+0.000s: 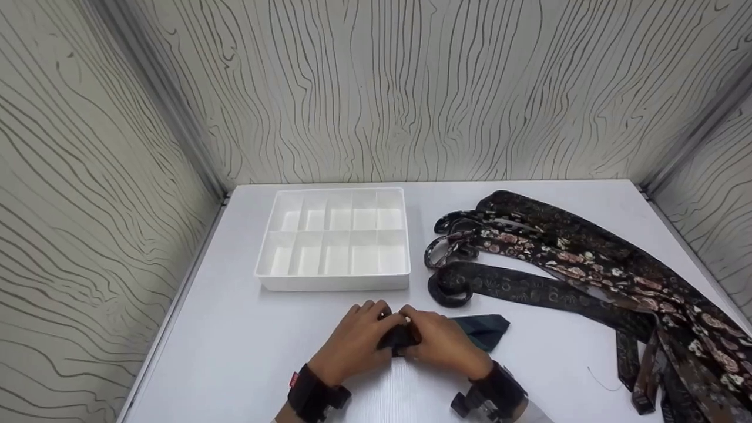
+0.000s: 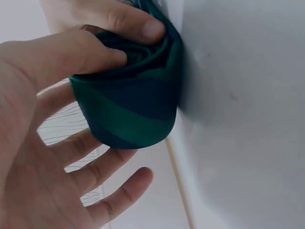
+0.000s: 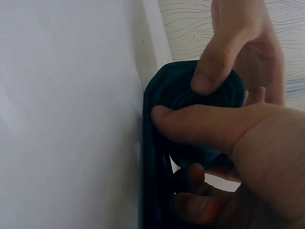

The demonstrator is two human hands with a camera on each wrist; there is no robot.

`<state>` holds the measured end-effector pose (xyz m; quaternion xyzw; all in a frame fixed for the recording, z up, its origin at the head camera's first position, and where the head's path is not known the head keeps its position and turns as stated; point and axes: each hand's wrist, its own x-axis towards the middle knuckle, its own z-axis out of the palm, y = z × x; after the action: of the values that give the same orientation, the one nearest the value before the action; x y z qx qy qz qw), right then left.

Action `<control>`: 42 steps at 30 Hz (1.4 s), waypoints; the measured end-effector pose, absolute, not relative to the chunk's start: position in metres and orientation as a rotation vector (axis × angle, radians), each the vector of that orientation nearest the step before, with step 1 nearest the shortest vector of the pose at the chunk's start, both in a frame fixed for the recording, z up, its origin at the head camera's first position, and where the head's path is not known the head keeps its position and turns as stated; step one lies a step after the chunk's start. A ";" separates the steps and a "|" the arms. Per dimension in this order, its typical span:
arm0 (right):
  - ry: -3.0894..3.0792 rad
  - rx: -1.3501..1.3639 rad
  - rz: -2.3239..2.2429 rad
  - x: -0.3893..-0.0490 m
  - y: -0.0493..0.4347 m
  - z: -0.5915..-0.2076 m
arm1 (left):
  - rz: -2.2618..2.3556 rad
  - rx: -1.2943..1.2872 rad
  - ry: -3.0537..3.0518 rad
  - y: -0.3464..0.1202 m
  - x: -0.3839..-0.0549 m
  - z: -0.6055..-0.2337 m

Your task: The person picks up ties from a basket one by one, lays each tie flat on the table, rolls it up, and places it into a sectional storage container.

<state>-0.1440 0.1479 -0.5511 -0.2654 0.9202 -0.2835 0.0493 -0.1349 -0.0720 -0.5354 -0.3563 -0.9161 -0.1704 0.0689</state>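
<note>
A green and navy striped necktie point(image 2: 128, 114) is wound into a thick roll, its coils showing at one end. In the head view the roll point(image 1: 398, 339) sits between both hands near the front of the table, and its loose tail point(image 1: 486, 330) runs out to the right behind the right hand. My left hand point(image 1: 359, 339) holds the roll, thumb pressing the coiled end and fingers curving around the outside. From the other side my right hand point(image 1: 443, 339) grips it, its thumb on the coils and fingers at the flat strip leaving the roll.
A white tray point(image 1: 333, 283) divided into several compartments stands beyond the hands. To the right lie several dark neckties, including a floral one point(image 1: 564, 258) and a patterned one point(image 1: 529, 294) with a curled end. A thin thread point(image 1: 602, 379) lies at the right front. Wood-grain panels enclose the table.
</note>
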 end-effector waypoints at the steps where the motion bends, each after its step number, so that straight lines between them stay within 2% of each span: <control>1: 2.785 -0.801 -0.885 -0.144 0.148 -0.550 | -0.512 -1.072 -2.760 -0.072 -0.135 -0.536; 13: 2.746 -0.723 -0.868 -0.142 0.153 -0.549 | -0.525 -1.100 -2.734 -0.066 -0.136 -0.536; 20: 2.814 -0.827 -0.871 -0.142 0.156 -0.555 | -0.510 -1.107 -2.724 -0.060 -0.136 -0.533; 42: 2.805 -0.776 -0.797 -0.140 0.163 -0.545 | -0.477 -1.115 -2.708 -0.055 -0.136 -0.536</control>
<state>-0.1399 0.1632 -0.5453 -0.2566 0.9278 -0.2636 0.0623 -0.1356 -0.0546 -0.5356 -0.3743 -0.9092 -0.1602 0.0870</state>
